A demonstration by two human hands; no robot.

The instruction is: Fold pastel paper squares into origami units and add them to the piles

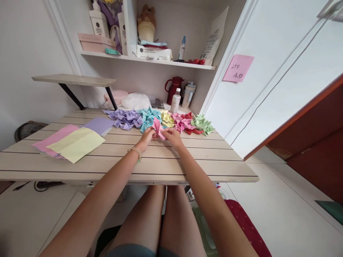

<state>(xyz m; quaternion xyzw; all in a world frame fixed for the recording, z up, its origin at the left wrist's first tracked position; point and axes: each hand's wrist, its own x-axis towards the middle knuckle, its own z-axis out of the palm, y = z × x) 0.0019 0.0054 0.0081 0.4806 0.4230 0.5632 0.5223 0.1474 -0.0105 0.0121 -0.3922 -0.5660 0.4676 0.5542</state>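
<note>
Between my two hands is a folded pink origami paper, raised just above the table in front of the coloured piles. My left hand grips its left side, fingers closed on the paper; bracelets circle that wrist. On the other side my right hand pinches the paper's lower right edge. Behind them lies a row of folded paper pieces: purple ones, blue ones, yellow ones, pink ones with red ones among them, and green ones.
Flat yellow sheets, pink sheets and purple sheets lie at the left of the slatted table. A small raised shelf stands behind them. At the back are a bottle, a red jug and a tumbler.
</note>
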